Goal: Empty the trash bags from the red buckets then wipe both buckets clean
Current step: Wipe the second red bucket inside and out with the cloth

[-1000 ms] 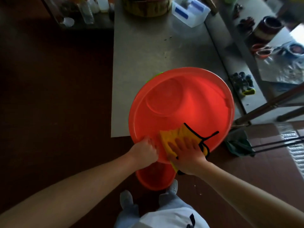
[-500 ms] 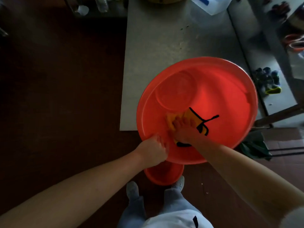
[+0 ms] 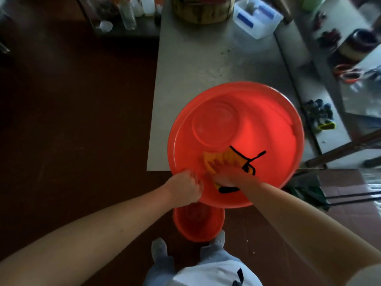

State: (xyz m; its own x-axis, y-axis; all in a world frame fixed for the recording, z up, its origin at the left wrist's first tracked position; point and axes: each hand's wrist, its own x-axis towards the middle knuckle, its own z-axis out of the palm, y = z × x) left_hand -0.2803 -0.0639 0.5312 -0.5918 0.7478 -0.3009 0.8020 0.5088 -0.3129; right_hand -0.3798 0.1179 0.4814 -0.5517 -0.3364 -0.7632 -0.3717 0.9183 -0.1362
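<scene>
A large red bucket (image 3: 268, 129) is tilted toward me at the near end of a grey metal table (image 3: 206, 65). My left hand (image 3: 184, 187) grips its near rim. Inside the bucket, my right hand (image 3: 225, 173) presses a yellow cloth with black trim (image 3: 231, 156) flat against the near inner wall, fingers spread. A second, smaller red bucket (image 3: 198, 223) stands on the floor below, just in front of my feet.
At the table's far end stand a wooden tub (image 3: 202, 9) and a clear plastic box (image 3: 257, 16). A lower shelf (image 3: 329, 69) on the right carries small dark items and cables. Bottles (image 3: 127, 13) stand at the back left. Dark red floor lies to the left.
My right hand has slid the cloth from the bucket's near rim deeper down the inner wall. My left hand has kept its grip on the rim. The camera view has shifted.
</scene>
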